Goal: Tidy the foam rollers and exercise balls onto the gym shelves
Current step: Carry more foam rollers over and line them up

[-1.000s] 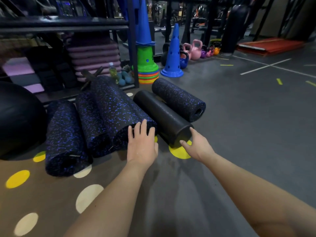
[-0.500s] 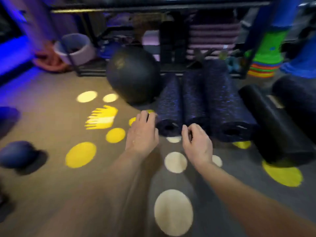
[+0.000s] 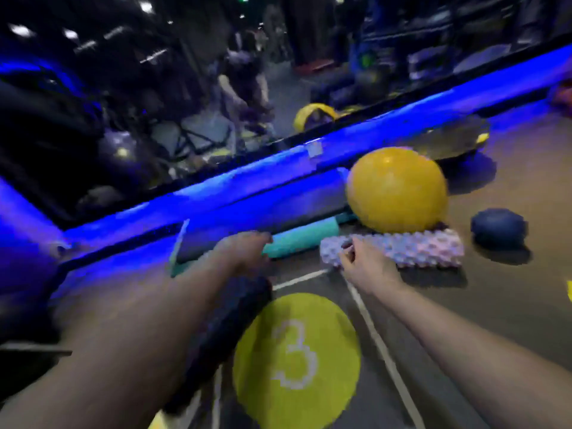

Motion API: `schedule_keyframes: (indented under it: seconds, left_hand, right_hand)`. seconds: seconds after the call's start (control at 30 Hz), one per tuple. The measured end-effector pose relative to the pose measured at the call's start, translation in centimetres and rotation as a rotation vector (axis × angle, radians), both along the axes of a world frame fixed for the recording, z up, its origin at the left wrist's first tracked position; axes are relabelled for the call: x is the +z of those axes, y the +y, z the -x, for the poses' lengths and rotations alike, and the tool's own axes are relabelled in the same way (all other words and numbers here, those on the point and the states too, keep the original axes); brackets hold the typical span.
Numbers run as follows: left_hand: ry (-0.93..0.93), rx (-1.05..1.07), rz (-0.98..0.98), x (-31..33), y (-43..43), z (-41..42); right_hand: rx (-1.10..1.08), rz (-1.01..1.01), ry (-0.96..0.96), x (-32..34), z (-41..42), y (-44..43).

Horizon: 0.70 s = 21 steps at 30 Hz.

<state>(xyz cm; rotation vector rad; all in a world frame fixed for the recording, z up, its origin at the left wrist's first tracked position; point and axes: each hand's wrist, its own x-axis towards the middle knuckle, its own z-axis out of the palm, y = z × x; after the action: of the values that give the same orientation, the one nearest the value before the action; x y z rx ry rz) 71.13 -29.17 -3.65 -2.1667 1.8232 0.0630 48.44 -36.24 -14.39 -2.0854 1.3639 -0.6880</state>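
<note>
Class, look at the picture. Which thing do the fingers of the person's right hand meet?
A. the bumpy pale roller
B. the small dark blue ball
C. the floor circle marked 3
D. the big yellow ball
A: the right hand has its fingers on the near left end of the bumpy pale roller, which lies on the floor.

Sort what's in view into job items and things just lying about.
Job: teal roller, bumpy lilac roller, yellow ball, dark blue ball, left hand, right hand.
Lying about: floor circle marked 3, blue-lit ledge.
</note>
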Motion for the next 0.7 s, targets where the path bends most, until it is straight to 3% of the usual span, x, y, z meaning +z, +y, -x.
schedule_keyframes:
  seconds: [0.17,0.37,0.5,0.63,0.7]
  left_hand:
    - [0.287,0.364,0.219,-8.6,8.4,-17.1]
    - [0.406,0.427,0.177,-25.1,7.9,-27.9]
    - [0.419,0.455,0.003,-29.8,4.5,-29.0]
    - [0.458,0.44,0.021,-30.2,0.1,-30.5]
    - [0.506,0.403,0.045,-30.2,-1.0,-29.6]
  right_hand:
    - [0.214,-0.077,0.129,-5.6,-17.3,3.3]
    - [0.321,-0.125,0.306,-18.3,-31.4,3.3]
    - [0.178,-0.188,0.399,-21.4,-31.9,0.3]
    - [-0.031,-0.288,0.466,-22.0,-28.2,-3.7]
    - [-0.083,-0.457,0.381,-22.0,-26.6,-4.0]
